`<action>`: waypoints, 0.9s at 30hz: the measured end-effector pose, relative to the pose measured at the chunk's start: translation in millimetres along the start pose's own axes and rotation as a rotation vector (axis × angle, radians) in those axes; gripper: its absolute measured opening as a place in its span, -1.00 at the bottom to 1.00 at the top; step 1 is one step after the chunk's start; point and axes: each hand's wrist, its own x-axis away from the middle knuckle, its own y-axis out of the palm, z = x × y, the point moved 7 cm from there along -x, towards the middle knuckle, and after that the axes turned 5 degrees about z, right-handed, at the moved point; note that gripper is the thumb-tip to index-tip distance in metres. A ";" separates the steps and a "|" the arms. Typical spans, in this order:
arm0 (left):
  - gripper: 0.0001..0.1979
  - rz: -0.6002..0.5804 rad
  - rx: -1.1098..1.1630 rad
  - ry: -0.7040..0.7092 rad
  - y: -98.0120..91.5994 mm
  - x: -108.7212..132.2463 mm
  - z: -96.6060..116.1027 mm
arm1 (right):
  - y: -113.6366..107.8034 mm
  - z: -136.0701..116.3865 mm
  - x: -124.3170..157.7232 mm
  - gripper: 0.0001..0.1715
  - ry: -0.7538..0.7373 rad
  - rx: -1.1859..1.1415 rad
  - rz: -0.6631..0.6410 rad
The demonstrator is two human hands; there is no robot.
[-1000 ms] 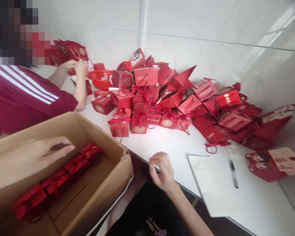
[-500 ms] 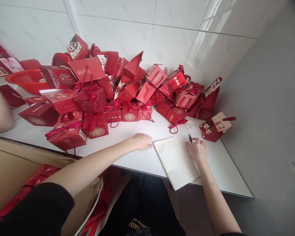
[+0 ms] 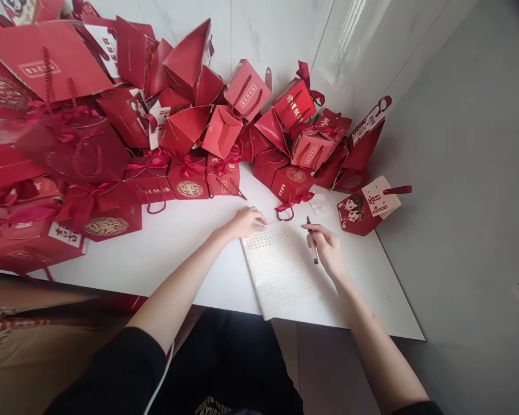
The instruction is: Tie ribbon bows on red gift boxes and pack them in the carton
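Observation:
A lined notebook [image 3: 281,276] lies at a slant near the table's front edge, with several rows of handwriting across its top. At its upper left corner rests my left hand [image 3: 247,222], fingers apart and lightly bent over the page edge. My right hand [image 3: 326,245] holds a pen [image 3: 315,252] between thumb and fingers, above the notebook's right side. The pen points away from me and its tip appears clear of the paper.
Red gift boxes [image 3: 225,129] with cord handles and ribbons are heaped along the wall side of the white table [image 3: 177,265]. A red box with a tag [image 3: 358,213] stands near the right edge, by a grey panel [image 3: 458,202]. A cardboard box [image 3: 34,357] is below left.
The view has shifted right and closer. My left hand has moved onto the notebook's upper corner. My right hand has lifted with the pen, and the other person's arm has left view.

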 end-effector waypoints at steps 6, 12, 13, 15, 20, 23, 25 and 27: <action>-0.83 0.094 0.045 0.056 0.8 -6.7 -4.7 | 52.8 -20.3 -11.0 -0.67 -0.012 -0.510 -0.177; -0.84 0.143 0.039 0.046 3.0 -4.2 -5.6 | 68.2 -1.7 -10.0 -0.55 0.088 -0.650 -0.055; -0.83 0.145 0.028 0.052 2.8 -4.3 -5.0 | 68.4 0.1 -10.7 -0.55 0.103 -0.634 -0.056; -0.82 0.149 0.007 0.071 2.4 -4.3 -3.5 | 66.7 3.5 -13.0 -0.62 0.149 -0.585 -0.045; -0.83 0.169 -0.034 0.122 2.8 -3.0 -0.2 | 56.4 6.2 -17.9 -0.65 0.186 -0.431 0.055; -0.84 0.182 -0.047 0.136 2.8 -2.2 0.9 | 55.9 5.6 -18.3 -0.66 0.139 -0.299 0.034; -0.84 0.180 -0.051 0.136 3.0 -1.9 1.2 | 56.2 4.9 -17.0 -0.68 0.103 -0.236 0.017; -0.84 0.183 -0.050 0.137 2.6 -1.7 1.4 | 55.2 2.6 -14.6 -0.68 0.064 -0.227 0.021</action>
